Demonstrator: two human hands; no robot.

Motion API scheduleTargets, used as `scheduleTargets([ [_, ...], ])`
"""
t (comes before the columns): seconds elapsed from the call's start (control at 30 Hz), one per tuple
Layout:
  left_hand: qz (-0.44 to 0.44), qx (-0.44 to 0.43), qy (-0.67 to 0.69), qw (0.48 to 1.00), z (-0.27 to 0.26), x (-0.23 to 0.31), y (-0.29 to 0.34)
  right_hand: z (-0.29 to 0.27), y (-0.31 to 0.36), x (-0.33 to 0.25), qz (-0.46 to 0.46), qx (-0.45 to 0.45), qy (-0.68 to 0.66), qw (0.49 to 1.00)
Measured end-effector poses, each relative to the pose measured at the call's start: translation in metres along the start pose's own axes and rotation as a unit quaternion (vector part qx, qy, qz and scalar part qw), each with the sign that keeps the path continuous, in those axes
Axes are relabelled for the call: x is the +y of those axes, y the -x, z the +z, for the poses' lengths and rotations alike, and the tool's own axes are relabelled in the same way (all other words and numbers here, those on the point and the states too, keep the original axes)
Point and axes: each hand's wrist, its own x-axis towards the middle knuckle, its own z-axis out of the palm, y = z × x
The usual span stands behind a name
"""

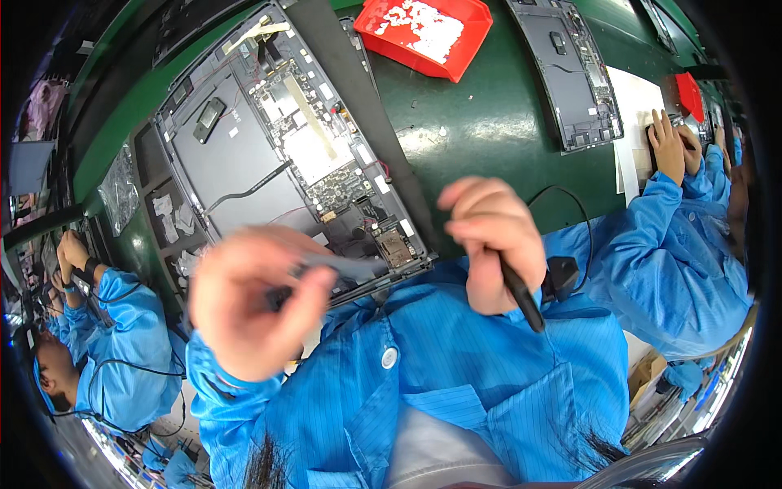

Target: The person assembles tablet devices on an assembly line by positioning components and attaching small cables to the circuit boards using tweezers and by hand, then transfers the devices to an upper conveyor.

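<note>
In front of me lies an open, dark grey electronic device housing (252,171) with a green and silver circuit board (330,175), tape strips and thin wires. My left hand (252,297) hovers over its near left corner, fingers curled together and blurred by motion. Something dark and a greyish strip show at those fingers, too smeared to name. To the right of the housing, my right hand (497,240) is closed around a slim black tool handle (521,295), whose lower end sticks out below the palm. The tool's other end is hidden.
A red bin (428,37) with small white pieces stands on the green table (456,147). Another open housing (566,81) lies at the right. A black tray (155,191) holds crumpled clear film. Co-workers in blue sit on both sides; a black cable (588,236) runs by my right wrist.
</note>
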Motion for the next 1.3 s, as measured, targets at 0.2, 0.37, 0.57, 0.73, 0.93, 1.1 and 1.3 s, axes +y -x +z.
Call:
scheduleTargets([
  [0.2,0.029,-0.081,-0.155,0.984,0.021,0.012,0.000,-0.002,-0.003,-0.003,0.048,-0.150,-0.034,0.987],
  [0.37,0.152,-0.124,-0.436,0.878,0.026,-0.008,-0.009,-0.013,0.007,0.013,0.089,-0.014,-0.078,0.993],
  [0.57,0.189,-0.140,-0.526,0.817,0.034,-0.004,-0.004,-0.018,0.012,0.017,0.071,0.036,-0.098,0.992],
  [0.73,0.186,-0.143,-0.532,0.814,0.034,-0.006,-0.006,-0.020,0.011,0.019,0.055,0.032,-0.108,0.992],
  [0.93,0.175,-0.153,-0.560,0.795,0.041,-0.005,-0.003,-0.022,0.010,0.018,0.042,0.029,-0.105,0.993],
  [1.1,0.203,-0.147,-0.537,0.805,0.034,-0.008,-0.003,-0.022,0.011,0.016,0.047,0.027,-0.102,0.993],
  [1.3,0.174,-0.168,-0.533,0.811,0.036,-0.004,-0.010,-0.021,0.012,0.016,0.052,0.032,-0.101,0.993],
])
